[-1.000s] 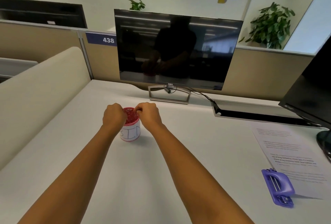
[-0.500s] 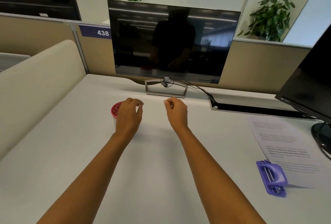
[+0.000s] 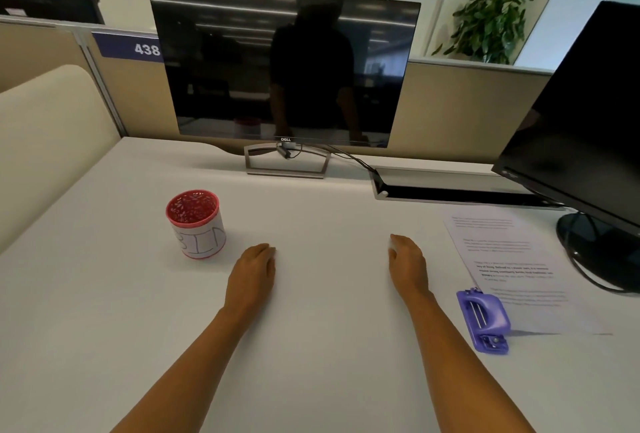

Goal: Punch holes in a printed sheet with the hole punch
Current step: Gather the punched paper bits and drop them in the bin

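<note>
White desk [image 3: 311, 346] fronts a monitor [image 3: 284, 65] and beige partition [image 3: 450, 110].

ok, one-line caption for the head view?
Both hands, left and right, empty on the desk; purple hole punch sits on the printed sheet's near edge.

White desk [image 3: 311, 346], red cup [image 3: 196, 223], printed sheet [image 3: 512, 269], purple hole punch [image 3: 484, 320], two monitors' stands
</note>
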A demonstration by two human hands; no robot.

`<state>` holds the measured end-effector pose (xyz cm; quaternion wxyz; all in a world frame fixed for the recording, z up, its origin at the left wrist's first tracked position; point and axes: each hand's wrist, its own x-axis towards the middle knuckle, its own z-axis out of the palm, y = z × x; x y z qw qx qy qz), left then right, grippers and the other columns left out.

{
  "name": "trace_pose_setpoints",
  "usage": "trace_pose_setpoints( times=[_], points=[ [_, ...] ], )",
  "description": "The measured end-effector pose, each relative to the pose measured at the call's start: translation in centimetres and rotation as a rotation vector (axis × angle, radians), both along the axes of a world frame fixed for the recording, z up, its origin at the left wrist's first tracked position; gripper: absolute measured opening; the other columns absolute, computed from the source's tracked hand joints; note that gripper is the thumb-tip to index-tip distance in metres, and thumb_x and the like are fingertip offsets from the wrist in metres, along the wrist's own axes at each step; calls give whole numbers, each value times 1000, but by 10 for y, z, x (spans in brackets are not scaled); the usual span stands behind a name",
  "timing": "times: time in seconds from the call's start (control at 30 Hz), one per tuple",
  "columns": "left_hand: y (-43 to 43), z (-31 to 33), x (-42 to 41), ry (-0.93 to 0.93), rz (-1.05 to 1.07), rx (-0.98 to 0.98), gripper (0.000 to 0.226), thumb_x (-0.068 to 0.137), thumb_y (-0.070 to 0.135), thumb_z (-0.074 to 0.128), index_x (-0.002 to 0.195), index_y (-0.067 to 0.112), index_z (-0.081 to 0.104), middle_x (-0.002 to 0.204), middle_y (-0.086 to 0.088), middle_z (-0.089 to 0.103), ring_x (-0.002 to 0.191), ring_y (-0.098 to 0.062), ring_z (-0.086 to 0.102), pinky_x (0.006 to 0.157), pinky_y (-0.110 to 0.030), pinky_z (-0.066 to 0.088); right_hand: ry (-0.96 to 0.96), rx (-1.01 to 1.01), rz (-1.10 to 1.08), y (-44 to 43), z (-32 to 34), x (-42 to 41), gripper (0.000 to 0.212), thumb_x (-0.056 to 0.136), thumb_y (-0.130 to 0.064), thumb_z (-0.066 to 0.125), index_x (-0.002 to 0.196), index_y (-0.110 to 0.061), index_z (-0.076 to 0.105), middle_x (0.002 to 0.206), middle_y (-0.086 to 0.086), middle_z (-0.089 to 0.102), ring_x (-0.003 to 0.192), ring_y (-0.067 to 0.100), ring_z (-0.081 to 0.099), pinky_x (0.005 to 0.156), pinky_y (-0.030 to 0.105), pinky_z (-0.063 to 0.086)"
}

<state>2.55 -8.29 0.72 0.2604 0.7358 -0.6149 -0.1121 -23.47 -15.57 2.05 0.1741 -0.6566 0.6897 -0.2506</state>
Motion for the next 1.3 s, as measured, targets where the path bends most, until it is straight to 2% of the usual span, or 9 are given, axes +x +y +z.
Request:
trace_pose_setpoints(
  times=[0.23, 0.3, 0.47, 0.77, 0.87, 0.97, 1.07, 1.17, 1.3],
  points=[
    [-4, -8, -5, -43, -1, -45, 35, 93, 12, 48, 127, 5, 55, 135, -13, 53, 124, -28, 50, 104, -35, 39, -10, -88, 1, -18, -1, 3, 22, 91, -2, 53, 110, 4, 64, 113, 17, 63, 103, 23, 60, 80, 11, 39],
    [-4, -9, -4, -48, -4, -43, 35, 93, 12, 48, 128, 6, 55, 135, -13, 53, 123, -28, 50, 104, -35, 39, 11, -95, 12, -22, 0, 3, 15, 89, -3, 57, 100, 3, 67, 104, 17, 66, 94, 24, 62, 76, 15, 42],
    [-4, -9, -5, -39, 7, -54, 35, 94, 12, 47, 127, 6, 55, 135, -13, 53, 124, -28, 50, 103, -35, 40, 109, -4, -8, -31, 8, 7, 14, 89, 1, 54, 94, 1, 67, 101, 17, 65, 91, 26, 63, 77, 25, 51],
    [1, -1, -4, 10, -5, -27, 37, 96, 14, 42, 131, 9, 52, 138, -9, 50, 128, -24, 45, 106, -32, 35, 481, 179, 59, -34, 8, 19, 32, 87, 1, 52, 119, -1, 47, 125, 17, 50, 116, 25, 49, 95, 29, 45],
    [2, 3, -7, 60, -9, -19, 36, 96, 15, 42, 130, 11, 53, 137, -6, 52, 127, -22, 45, 105, -31, 36, 415, 158, 44, -31, 5, 25, 30, 88, 3, 50, 118, 1, 50, 124, 18, 51, 115, 27, 49, 95, 30, 44],
    [3, 15, -15, 310, 72, -40, 29, 94, 20, 48, 118, 11, 63, 120, -7, 64, 108, -21, 59, 95, -30, 45, 37, 118, 86, -23, 14, 50, 23, 90, 7, 41, 101, 0, 60, 118, 20, 55, 112, 32, 51, 94, 33, 43],
    [1, 31, -22, 827, 175, 50, 25, 90, 28, 57, 103, 10, 69, 101, -10, 72, 90, -20, 67, 83, -29, 53, -283, 50, 228, 1, 28, 93, 18, 94, -4, 45, 99, 1, 62, 113, 17, 60, 106, 26, 55, 87, 27, 41],
    [-2, 45, -20, 1283, 211, 218, 28, 89, 29, 59, 101, 6, 68, 97, -10, 72, 91, -21, 69, 76, -26, 55, -400, 50, 346, 22, 36, 127, 20, 96, -16, 47, 105, -4, 61, 113, 11, 61, 99, 15, 54, 82, 18, 41],
    [-1, 54, -3, 1510, 277, 252, 19, 88, 20, 60, 94, 4, 69, 91, -11, 73, 89, -19, 69, 70, -25, 57, -379, 51, 415, 29, 38, 144, 19, 96, -20, 48, 103, -10, 62, 113, 7, 60, 107, 17, 53, 86, 22, 44]
  ],
)
